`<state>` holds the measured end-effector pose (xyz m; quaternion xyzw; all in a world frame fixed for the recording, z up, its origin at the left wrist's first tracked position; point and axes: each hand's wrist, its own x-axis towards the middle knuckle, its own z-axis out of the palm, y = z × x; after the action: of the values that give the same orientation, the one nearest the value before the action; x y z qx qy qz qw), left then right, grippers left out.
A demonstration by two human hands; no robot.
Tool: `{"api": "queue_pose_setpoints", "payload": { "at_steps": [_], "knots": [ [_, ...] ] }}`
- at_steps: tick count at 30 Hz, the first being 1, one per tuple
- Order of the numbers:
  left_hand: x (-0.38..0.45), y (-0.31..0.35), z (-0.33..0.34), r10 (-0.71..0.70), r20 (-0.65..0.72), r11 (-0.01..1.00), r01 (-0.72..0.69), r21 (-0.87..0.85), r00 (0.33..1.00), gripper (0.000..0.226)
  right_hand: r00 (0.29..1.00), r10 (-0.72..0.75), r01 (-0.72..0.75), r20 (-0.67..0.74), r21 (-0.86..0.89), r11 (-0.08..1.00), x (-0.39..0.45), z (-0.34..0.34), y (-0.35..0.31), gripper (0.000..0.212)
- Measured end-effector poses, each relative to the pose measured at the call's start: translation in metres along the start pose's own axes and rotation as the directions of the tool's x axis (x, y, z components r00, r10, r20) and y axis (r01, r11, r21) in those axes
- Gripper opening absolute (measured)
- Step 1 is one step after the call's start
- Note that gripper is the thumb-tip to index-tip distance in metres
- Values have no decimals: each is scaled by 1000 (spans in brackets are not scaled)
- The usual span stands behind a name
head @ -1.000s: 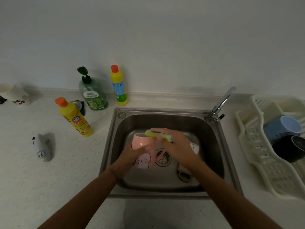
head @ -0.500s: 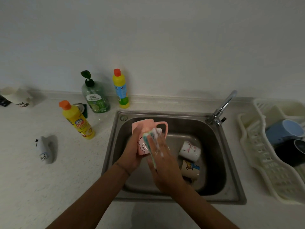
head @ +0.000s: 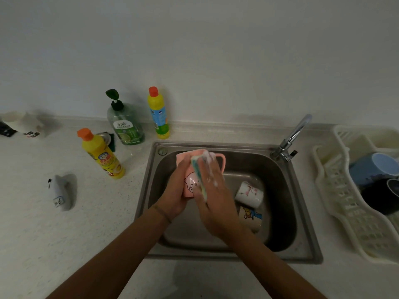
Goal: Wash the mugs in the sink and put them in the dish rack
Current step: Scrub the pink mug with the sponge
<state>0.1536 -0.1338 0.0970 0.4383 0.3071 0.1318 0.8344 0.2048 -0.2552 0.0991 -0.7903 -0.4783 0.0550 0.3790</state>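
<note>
Left hand is wrapped around the pink mug, holding it up over the steel sink, handle pointing right. Right hand is pressing a soapy yellow-green sponge flat against the mug's side, fingers pretty much straight and foamy. That hand blocks a good chunk of the mug. Down in the basin, two more mugs lie on their sides: a white floral one and a cartoon one right below it, partly behind the wrist. Faucet sits at the back right corner. The white dish rack on the right holds a blue mug and a black mug. Three soap bottles stand on the surface to the left.
</note>
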Motion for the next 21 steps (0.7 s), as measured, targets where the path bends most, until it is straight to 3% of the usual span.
{"api": "queue_pose_setpoints", "payload": {
  "at_steps": [3, 8, 13, 18, 21],
  "knots": [
    [2, 0, 3, 30, 9, 1000, -31, 8, 999, 76, 999, 46, -44, -19, 81, 996, 11, -5, -4, 63],
    [6, 3, 0, 10, -17, 1000, -9, 11, 1000, 83, 997, -74, 72, 34, 61, 996, -12, -2, -4, 69],
    [3, -2, 10, 35, -27, 998, -34, 48, 999, 74, 993, 62, -35, -104, 236, 971, 15, -5, 0, 72],
    [9, 1, 7, 22, -68, 999, -20, 41, 997, 81, 997, -30, 39, -69, 134, 990, -15, 12, 0, 65],
    [7, -9, 10, 33, -59, 998, -30, 47, 998, 69, 981, 151, -104, -122, 322, 941, 9, 4, 3, 63]
  ]
}}
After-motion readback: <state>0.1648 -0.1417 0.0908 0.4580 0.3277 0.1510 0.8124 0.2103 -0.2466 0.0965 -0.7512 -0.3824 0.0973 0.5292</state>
